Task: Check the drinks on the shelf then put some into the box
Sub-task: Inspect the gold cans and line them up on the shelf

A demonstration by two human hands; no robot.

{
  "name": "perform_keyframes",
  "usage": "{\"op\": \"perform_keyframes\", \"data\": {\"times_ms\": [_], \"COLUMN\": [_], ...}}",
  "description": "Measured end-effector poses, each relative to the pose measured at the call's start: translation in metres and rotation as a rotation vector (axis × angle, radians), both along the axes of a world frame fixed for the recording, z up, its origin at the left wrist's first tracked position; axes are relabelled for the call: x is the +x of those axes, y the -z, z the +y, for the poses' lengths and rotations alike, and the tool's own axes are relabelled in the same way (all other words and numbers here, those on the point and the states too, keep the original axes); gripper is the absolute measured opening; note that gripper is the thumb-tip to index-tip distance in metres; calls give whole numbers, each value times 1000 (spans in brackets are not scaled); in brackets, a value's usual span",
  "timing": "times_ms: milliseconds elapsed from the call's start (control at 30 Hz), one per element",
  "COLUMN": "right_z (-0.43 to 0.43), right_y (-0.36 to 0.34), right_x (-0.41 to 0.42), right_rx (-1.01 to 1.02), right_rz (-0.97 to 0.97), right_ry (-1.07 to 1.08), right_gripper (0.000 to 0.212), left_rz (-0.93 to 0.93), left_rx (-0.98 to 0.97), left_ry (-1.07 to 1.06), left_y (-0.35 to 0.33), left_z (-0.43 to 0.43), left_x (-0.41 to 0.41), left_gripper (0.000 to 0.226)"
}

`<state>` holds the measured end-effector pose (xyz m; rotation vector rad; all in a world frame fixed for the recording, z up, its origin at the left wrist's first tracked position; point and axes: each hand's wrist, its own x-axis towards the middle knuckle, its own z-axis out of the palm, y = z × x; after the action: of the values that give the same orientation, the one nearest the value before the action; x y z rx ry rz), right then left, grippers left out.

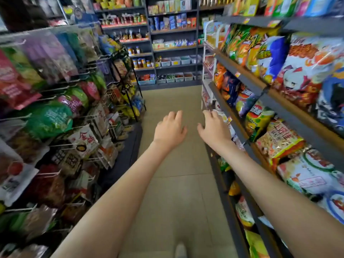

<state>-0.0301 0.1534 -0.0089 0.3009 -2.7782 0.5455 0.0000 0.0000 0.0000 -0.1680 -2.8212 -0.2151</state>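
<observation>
Both my arms reach forward over a shop aisle. My left hand (170,130) hangs over the tan floor with relaxed, spread fingers and holds nothing. My right hand (215,130) is level with it, also empty, its fingertips near the end of the right-hand shelf. Small bottles and jars (140,62) stand on the dark shelves at the far end of the aisle. No box is in view.
A peg rack of hanging snack packets (55,116) lines the left side. Dark shelves (290,110) of crisp bags line the right. The tan tiled floor (173,183) runs between them to the back shelving (175,47). The tip of my shoe (180,250) shows at the bottom.
</observation>
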Motion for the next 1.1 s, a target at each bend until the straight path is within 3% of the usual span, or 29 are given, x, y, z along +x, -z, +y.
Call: {"op": "perform_keyframes", "data": {"times_ms": [233, 600, 833, 1100], "right_z": [-75, -166, -221, -268], "right_y": [44, 51, 77, 55], "right_x": [-169, -448, -671, -939], "right_rx": [15, 56, 77, 103], "right_rz": [-136, -208, -226, -262], "right_ry": [-22, -28, -94, -149], "right_gripper": [48, 53, 55, 53], "left_rz": [-100, -157, -204, -204], "left_rx": [49, 63, 71, 35], "left_ry": [-74, -132, -176, -201], "left_y": [44, 53, 82, 63], "left_z": [-79, -175, -226, -287], "left_x": [-155, -431, -648, -903], "left_gripper": [54, 53, 50, 46]}}
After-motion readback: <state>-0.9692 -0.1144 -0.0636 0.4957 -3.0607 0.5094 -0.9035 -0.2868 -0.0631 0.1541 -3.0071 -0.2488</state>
